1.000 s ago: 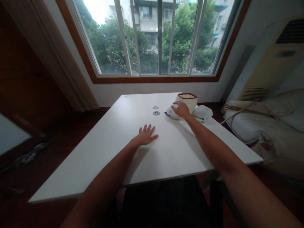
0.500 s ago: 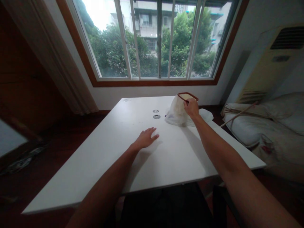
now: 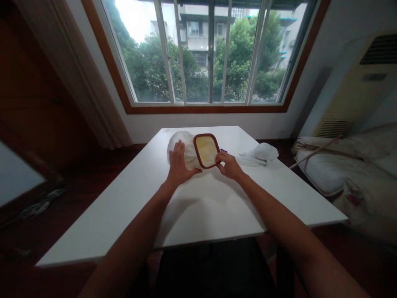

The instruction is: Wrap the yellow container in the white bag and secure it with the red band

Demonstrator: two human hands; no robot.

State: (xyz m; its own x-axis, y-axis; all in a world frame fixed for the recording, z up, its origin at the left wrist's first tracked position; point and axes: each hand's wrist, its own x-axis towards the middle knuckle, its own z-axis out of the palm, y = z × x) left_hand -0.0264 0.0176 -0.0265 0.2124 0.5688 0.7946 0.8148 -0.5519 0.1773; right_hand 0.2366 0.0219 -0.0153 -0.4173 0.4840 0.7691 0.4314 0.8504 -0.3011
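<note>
A cream container with a dark red rim (image 3: pixel 206 150) is tipped on its side over the white table (image 3: pixel 201 207), its opening turned toward me. A thin white bag (image 3: pixel 181 142) covers its body. My left hand (image 3: pixel 179 163) lies with fingers stretched against the bagged side of the container. My right hand (image 3: pixel 228 164) pinches the red rim at its lower right corner. A small purple thing (image 3: pixel 223 150) peeks out just behind my right hand.
A crumpled white bag (image 3: pixel 259 152) lies on the table to the right. A wide window (image 3: pixel 211 54) fills the far wall. Bedding (image 3: pixel 347 169) and a standing air conditioner (image 3: pixel 359 87) are at the right; a curtain (image 3: pixel 77 82) hangs at the left.
My right hand pulled the container from the table's far right to the middle and tipped it toward me. My left hand lifted off the table and came against the container's bagged side.
</note>
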